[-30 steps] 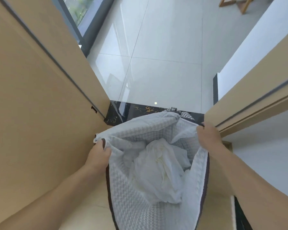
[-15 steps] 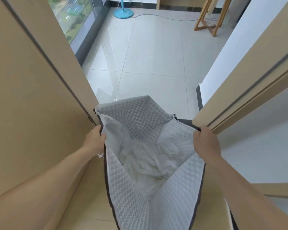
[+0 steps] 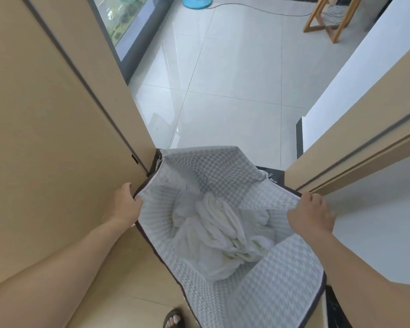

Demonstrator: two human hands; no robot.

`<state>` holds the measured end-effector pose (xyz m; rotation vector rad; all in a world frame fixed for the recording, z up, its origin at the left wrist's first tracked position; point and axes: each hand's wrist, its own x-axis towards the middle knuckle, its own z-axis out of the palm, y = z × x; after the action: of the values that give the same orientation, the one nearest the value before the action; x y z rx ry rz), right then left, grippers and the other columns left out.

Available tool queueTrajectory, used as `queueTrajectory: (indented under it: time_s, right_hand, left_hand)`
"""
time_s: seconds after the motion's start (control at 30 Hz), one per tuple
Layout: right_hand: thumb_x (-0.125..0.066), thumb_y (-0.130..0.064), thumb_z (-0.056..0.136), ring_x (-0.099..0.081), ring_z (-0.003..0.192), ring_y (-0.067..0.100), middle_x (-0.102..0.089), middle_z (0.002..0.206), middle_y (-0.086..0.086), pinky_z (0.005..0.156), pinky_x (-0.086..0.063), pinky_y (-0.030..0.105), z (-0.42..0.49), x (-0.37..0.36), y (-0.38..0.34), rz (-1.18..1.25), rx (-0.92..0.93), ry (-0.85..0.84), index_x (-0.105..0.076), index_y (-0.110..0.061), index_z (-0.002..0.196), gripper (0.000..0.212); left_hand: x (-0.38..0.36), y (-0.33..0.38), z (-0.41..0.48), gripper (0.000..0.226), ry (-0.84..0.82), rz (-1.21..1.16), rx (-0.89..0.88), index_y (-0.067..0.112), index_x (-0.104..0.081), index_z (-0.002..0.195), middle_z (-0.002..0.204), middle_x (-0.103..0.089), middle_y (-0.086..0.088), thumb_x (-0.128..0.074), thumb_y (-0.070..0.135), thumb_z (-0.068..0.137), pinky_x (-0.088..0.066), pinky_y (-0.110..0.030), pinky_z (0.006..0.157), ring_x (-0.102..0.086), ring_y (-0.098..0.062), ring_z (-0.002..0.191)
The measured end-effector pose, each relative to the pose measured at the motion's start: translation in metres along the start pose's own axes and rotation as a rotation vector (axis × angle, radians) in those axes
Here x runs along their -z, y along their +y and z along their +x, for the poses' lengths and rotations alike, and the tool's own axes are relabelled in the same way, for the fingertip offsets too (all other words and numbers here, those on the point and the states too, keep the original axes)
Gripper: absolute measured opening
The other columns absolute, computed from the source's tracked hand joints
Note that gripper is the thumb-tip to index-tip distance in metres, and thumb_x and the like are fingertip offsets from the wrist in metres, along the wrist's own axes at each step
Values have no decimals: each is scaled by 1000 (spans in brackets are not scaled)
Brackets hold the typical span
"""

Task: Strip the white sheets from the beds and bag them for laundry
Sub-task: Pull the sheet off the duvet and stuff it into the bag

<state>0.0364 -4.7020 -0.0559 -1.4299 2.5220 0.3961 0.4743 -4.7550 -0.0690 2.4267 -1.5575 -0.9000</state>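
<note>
A large laundry bag point(image 3: 265, 294) with a grey-and-white houndstooth lining and dark outer edge hangs open in front of me, in a doorway. Crumpled white sheets point(image 3: 220, 235) lie bunched inside it. My left hand point(image 3: 126, 205) grips the bag's left rim, close to the tan door. My right hand point(image 3: 311, 213) grips the right rim beside the door frame. Both hands hold the mouth spread wide. A zipper pull point(image 3: 270, 176) shows at the far corner of the rim.
A tan door point(image 3: 52, 119) stands on the left and a tan door frame point(image 3: 355, 143) on the right. Beyond lies a glossy white tiled floor point(image 3: 234, 74), with a blue fan base point(image 3: 197, 1), a cable and a wooden stand point(image 3: 329, 22). My sandalled foot point(image 3: 173, 319) shows below.
The bag has been carried forward through the doorway onto the white tiles. The view has tilted up, showing the fan base and the wooden stand. Both hands keep their hold on the rim.
</note>
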Motion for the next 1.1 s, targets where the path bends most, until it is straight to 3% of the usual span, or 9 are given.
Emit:
queueTrajectory:
  time_s: [0.13, 0.2, 0.33, 0.57, 0.8, 0.97, 1.1]
  right_hand:
    - [-47, -43, 94, -6, 149, 26, -14, 162, 6, 113, -20, 53, 9, -13, -5, -164, 182, -2, -14, -23, 155, 73]
    - [-44, -40, 95, 2, 152, 26, -6, 165, 4, 116, -13, 56, 13, -20, -9, -199, 269, -46, -12, -26, 157, 71]
    - [-44, -35, 98, 6, 154, 24, 0, 168, 3, 120, -10, 54, 14, -27, -16, -90, 359, -173, -8, -25, 159, 72]
    - [-44, -30, 97, 7, 154, 23, 1, 168, 4, 122, -7, 52, -4, 6, -40, 75, 462, -234, -7, -22, 159, 73]
    - [-47, -35, 98, 8, 153, 24, 0, 167, 4, 121, -7, 54, -52, 83, -45, 129, 468, -144, -9, -23, 158, 72]
    - [-44, -27, 97, 9, 153, 23, -1, 166, 1, 121, -9, 52, -103, 150, -38, 157, 399, 15, -9, -23, 158, 70]
    - [-47, -32, 97, 6, 153, 23, -4, 166, 2, 120, -13, 51, -158, 189, -28, 193, 307, 153, -12, -24, 157, 70]
  left_hand:
    - [-2, 13, -19, 77, 90, 377, -184, 19, -15, 159, 142, -42, -11, -55, 34, 95, -46, -42, 96, -45, -30, 123]
    - [-7, 23, -28, 84, 118, 595, -335, 25, -3, 161, 153, -30, -7, -53, 41, 95, -39, -38, 105, -34, -27, 136]
    - [-16, 46, -38, 78, 54, 784, -430, 30, 5, 160, 167, -1, -2, -42, 45, 99, -15, -40, 121, 3, -24, 154]
    - [-16, 86, -50, 72, -100, 992, -558, 27, 9, 159, 165, 23, -1, -32, 41, 102, 6, -49, 122, 28, -24, 150]
    - [38, 140, -77, 73, -29, 912, -686, 26, 1, 160, 167, 16, -4, -35, 45, 100, 3, -50, 123, 23, -25, 152]
    - [91, 177, -102, 73, 54, 798, -811, 26, -4, 160, 168, 12, -2, -38, 48, 100, 0, -51, 123, 19, -24, 153]
    - [129, 190, -130, 73, 126, 777, -952, 26, -4, 160, 168, 9, -2, -37, 50, 99, -2, -49, 123, 15, -23, 154]
